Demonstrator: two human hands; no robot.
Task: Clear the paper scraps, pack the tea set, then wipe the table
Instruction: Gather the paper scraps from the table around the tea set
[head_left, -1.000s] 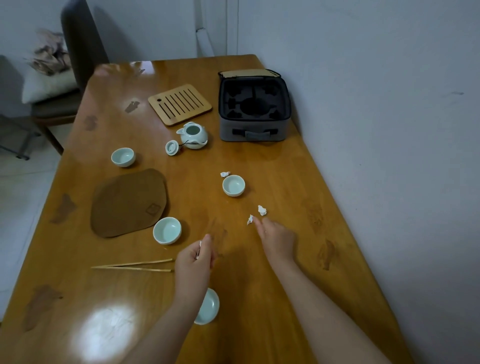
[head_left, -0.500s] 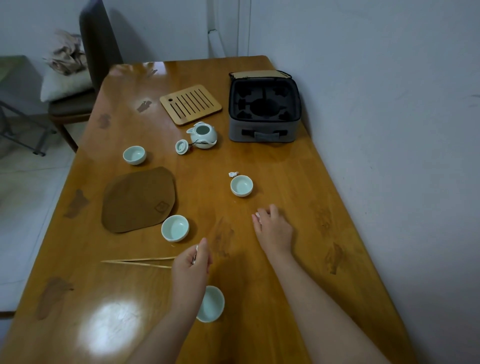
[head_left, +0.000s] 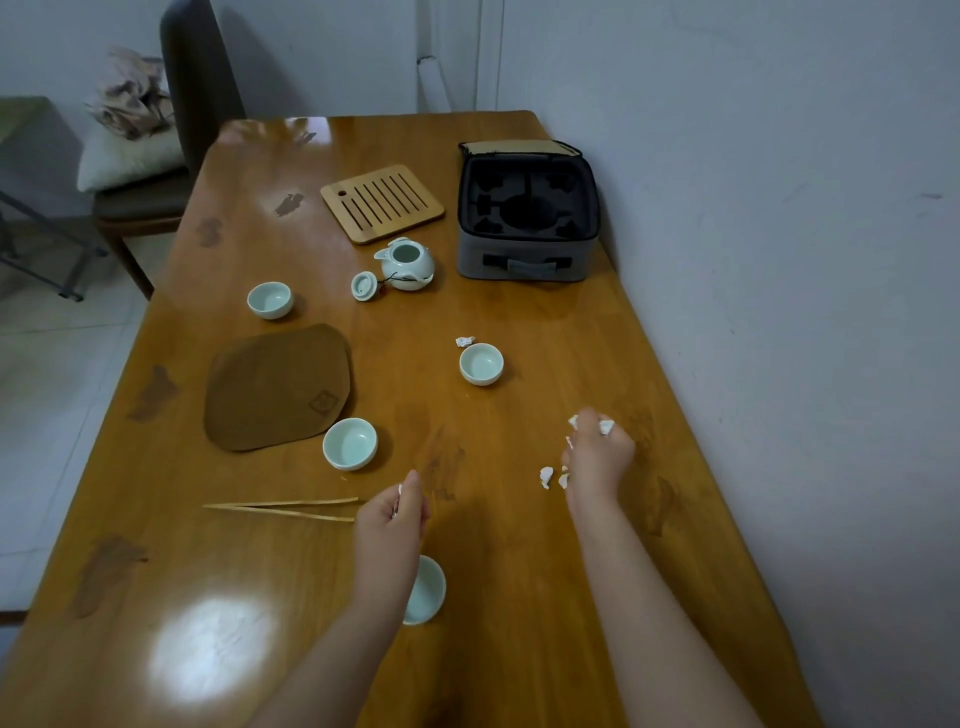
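Scrap duty comes first for us. Our right hand (head_left: 597, 460) is bunched around the paper scraps (head_left: 605, 427), fingers curled in tight with white bits poking out the top. Makes sense, we're hoarding them in one fist instead of carting each piece off alone. One loose bit (head_left: 545, 477) lies on the table (head_left: 519, 649) just beside that hand, so it's probably the next grab. Our left hand (head_left: 392, 519) is curled too, thumb and finger pinching a sliver of paper (head_left: 399, 490), right by the end of the tongs (head_left: 283, 509). Another crumb (head_left: 464, 341) sits just beside the far cup (head_left: 481, 364), so go easy there. The case (head_left: 527, 267) stands open by the wall with its slots bare, and the teapot (head_left: 405, 262) sits near it with its lid (head_left: 363, 286) off. Packing hasn't started, we'd say.
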